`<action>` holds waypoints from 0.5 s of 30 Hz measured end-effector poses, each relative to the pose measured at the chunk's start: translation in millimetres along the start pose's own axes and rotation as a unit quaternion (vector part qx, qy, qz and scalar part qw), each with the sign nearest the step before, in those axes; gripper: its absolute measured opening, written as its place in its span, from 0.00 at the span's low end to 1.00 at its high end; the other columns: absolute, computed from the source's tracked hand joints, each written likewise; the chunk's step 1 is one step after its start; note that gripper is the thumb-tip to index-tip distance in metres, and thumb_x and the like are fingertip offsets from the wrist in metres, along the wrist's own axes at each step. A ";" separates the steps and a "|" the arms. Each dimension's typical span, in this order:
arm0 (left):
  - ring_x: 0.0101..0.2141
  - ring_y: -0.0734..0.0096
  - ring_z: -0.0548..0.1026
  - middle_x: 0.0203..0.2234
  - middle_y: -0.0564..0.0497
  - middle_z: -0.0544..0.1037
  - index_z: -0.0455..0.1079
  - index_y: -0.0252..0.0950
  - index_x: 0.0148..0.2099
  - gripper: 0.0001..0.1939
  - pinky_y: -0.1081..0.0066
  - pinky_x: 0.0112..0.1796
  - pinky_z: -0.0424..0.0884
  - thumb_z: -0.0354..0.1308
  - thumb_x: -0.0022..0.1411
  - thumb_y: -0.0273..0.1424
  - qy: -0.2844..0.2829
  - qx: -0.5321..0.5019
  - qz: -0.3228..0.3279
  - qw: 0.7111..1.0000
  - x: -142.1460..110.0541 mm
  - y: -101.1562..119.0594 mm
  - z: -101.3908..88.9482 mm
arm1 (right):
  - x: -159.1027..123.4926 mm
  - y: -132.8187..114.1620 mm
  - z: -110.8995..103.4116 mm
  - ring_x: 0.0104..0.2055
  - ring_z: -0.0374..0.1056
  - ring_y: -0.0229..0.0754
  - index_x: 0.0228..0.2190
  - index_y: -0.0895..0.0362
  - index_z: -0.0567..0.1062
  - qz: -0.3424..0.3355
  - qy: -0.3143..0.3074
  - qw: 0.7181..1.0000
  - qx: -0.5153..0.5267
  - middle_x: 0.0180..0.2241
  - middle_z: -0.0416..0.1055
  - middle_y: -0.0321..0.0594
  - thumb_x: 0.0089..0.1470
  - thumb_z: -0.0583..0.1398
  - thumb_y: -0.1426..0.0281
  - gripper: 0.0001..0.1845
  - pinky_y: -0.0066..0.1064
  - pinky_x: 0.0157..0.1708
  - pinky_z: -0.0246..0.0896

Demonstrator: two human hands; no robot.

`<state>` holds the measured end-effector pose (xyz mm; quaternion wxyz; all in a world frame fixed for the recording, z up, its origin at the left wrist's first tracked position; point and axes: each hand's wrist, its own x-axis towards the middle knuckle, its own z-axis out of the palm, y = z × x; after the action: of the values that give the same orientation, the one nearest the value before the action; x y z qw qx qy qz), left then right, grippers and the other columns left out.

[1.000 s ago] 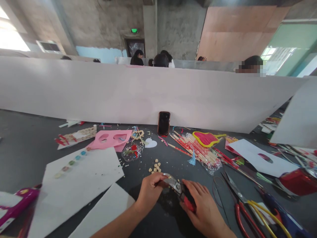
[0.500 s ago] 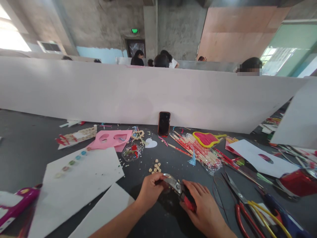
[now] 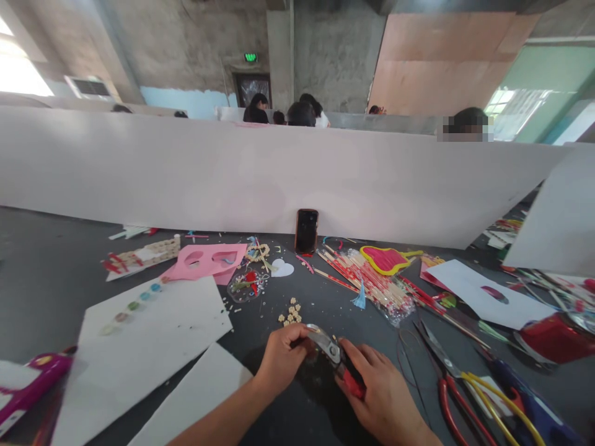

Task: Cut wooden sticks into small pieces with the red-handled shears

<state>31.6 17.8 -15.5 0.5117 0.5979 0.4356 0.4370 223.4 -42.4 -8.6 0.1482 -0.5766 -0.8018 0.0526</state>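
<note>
Low in the middle of the view, my right hand (image 3: pixel 369 384) is wrapped around the red and black handles of metal-jawed cutting pliers (image 3: pixel 331 348). Their curved jaws point up and left, to the fingertips of my left hand (image 3: pixel 284 359). That hand is closed in a pinch at the jaws; whatever sits between its fingers is too small or too hidden to make out. Just beyond it lies a small heap of beige flower-shaped beads (image 3: pixel 291 313) on the dark table (image 3: pixel 320 303).
White sheets (image 3: pixel 158 328) and a purple glue gun (image 3: pixel 35 384) lie left. Red-handled scissors (image 3: pixel 449 371), yellow-handled scissors and a red can (image 3: pixel 555 337) are right. Farther back are bundled sticks (image 3: pixel 362 282), a pink cutout (image 3: pixel 209 260) and a phone (image 3: pixel 307 230) against a white partition (image 3: pixel 232 179).
The camera view has shifted very slightly. Both hands stay in nearly the same place, with the pliers' jaws still at the left fingertips.
</note>
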 end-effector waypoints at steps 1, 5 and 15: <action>0.23 0.75 0.68 0.20 0.52 0.72 0.72 0.32 0.24 0.09 0.78 0.26 0.64 0.51 0.48 0.22 -0.003 0.002 0.005 1.000 -0.4 0.6 0.2 | -0.7 -0.1 -0.5 0.40 0.65 0.45 0.53 0.53 0.60 0.002 -0.001 1.000 -0.003 0.41 0.69 0.43 0.52 0.53 0.66 0.26 0.35 0.40 0.60; 0.23 0.75 0.68 0.20 0.53 0.73 0.72 0.33 0.24 0.09 0.78 0.25 0.64 0.50 0.48 0.22 -0.006 0.010 0.010 1.000 -1.1 4.5 -0.2 | -1.1 -0.5 0.9 0.39 0.65 0.45 0.52 0.53 0.61 0.011 -0.007 1.000 -0.019 0.41 0.69 0.44 0.49 0.54 0.68 0.26 0.36 0.39 0.60; 0.24 0.73 0.71 0.21 0.51 0.75 0.75 0.33 0.27 0.12 0.78 0.27 0.65 0.50 0.49 0.21 -0.034 0.029 0.032 0.999 0.2 4.9 -5.3 | 0.5 3.0 8.8 0.46 0.60 0.49 0.55 0.52 0.56 -0.001 0.011 0.999 -0.030 0.46 0.65 0.45 0.51 0.54 0.67 0.29 0.42 0.44 0.56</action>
<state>26.8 18.7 -10.2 0.4950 0.6403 0.4111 0.4196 223.3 -40.2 -17.6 0.1395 -0.5808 -0.8017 0.0216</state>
